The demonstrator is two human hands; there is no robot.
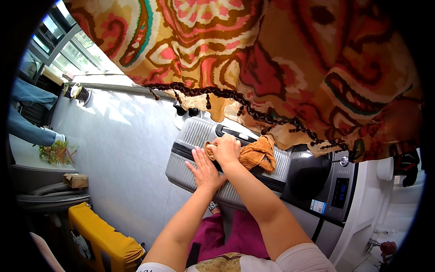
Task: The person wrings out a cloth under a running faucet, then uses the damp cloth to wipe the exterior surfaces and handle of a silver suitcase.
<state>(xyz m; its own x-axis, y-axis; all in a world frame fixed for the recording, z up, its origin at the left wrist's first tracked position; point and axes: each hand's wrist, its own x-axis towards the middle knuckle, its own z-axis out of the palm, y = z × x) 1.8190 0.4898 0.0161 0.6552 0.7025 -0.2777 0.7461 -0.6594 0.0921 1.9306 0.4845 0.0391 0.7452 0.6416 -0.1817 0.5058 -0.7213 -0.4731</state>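
Note:
A silver-grey ribbed suitcase (195, 131) lies in front of me, with a dark band along its middle and a black handle (233, 132) on its far side. My right hand (225, 148) is closed on an orange-brown cloth (260, 156), which is bunched over the suitcase to the right of the hand. A small end of the cloth shows left of my fingers. Just left of it, my left hand (205, 171) rests on the suitcase with its fingers stretched out. The right forearm crosses over part of the suitcase.
Patterned red and orange fabric (217, 54) with a beaded fringe hangs above the suitcase. At the right stands a grey front-loading machine (317, 181) with a lit display. A yellow-covered stool (102, 231), a small cardboard box (75, 180) and a green plant (53, 151) are at the left.

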